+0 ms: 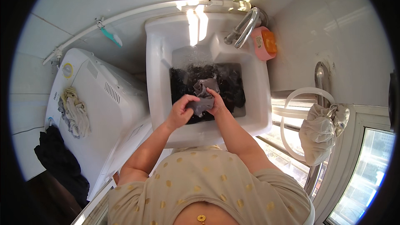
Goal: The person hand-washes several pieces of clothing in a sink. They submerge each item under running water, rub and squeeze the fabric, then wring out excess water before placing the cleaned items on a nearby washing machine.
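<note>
A wet grey cloth (203, 104) is stretched between my two hands above the water in a white ceramic sink (209, 136). My left hand (181, 111) pinches its left end between thumb and fingers. Its right side is gripped by my right hand (216, 102), thumb on top. Part of the cloth is bunched up beyond my fingers. Dark fabric (232, 84) lies soaking in the basin below, its shape hard to make out. A curved chrome faucet (248, 28) stands at the sink's back right corner.
On the left, a white washing machine (103, 112) bears a bunched pale cloth (75, 112); black fabric (61, 162) hangs over its edge. A pink soap dish (259, 50) with orange soap (269, 41) sits at the sink's right rim. A teal-handled brush (111, 37) hangs from the white pipe (140, 8). A cloth bundle (318, 134) hangs at right.
</note>
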{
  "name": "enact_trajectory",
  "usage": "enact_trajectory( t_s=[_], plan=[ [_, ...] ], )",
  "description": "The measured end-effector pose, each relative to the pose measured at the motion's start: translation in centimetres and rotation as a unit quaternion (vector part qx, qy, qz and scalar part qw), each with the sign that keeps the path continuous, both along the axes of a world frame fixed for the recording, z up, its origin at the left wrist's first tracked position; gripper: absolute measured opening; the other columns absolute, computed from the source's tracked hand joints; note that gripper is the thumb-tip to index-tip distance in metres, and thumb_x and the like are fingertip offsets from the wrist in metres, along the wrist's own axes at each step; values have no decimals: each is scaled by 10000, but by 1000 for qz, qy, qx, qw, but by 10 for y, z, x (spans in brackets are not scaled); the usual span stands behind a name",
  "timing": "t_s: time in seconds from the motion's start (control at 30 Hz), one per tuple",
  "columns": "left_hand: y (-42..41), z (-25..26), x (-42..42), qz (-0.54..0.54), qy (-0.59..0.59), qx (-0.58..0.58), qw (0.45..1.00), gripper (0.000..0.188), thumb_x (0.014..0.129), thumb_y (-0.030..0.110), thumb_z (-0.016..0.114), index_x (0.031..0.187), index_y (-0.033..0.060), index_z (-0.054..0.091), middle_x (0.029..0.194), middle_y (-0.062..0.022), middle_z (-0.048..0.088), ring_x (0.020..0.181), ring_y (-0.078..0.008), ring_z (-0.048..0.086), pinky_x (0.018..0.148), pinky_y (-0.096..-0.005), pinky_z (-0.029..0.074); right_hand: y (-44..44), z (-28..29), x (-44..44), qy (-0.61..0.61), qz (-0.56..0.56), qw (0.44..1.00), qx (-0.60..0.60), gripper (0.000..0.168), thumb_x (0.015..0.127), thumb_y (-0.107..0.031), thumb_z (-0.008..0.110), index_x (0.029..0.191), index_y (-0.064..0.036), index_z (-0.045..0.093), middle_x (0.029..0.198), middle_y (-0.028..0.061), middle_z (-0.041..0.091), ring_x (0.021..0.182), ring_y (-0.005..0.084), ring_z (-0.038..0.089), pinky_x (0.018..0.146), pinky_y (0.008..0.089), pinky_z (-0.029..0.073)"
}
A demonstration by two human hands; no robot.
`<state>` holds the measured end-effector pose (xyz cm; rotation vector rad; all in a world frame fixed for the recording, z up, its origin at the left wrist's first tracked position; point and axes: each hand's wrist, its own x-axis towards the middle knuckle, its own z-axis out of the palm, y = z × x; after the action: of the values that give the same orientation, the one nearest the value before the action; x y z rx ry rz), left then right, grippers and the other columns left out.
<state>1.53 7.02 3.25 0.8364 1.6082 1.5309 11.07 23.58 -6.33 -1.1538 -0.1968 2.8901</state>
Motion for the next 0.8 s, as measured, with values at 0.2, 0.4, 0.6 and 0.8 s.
enact_trajectory(
  t_s=[0.2,0.4,0.6,0.8],
  plan=[
    [25,-56,-34,273,-475,86,832,425,896,171,520,1297,76,416,1163,-89,550,1039,-232,565,913,-377,472,-31,60,-8,129,75,988,43,333,831,-196,623,1128,-51,582,1084,77,644,1019,200,603,920,340,453],
    [41,-66,-30,60,-503,233,830,628,866,506,444,1369,134,383,1260,-184,517,1159,-352,499,974,-516,415,-35,105,-11,46,132,984,113,566,809,-365,698,1250,-81,483,1130,19,594,1041,141,569,913,324,447],
    [49,-28,-49,60,-390,140,908,406,830,205,531,1211,79,469,1048,-139,595,967,-248,595,832,-372,519,-25,128,-13,103,225,886,393,756,697,-282,795,1311,-96,396,1188,15,525,1062,136,527,899,306,435],
    [65,0,-38,70,-33,-81,994,272,790,70,504,1060,53,531,938,-73,583,807,-155,557,782,-298,476,-18,120,-16,-25,370,739,563,462,621,-273,784,1004,-69,625,907,78,638,880,188,613,800,309,471]
  ],
)
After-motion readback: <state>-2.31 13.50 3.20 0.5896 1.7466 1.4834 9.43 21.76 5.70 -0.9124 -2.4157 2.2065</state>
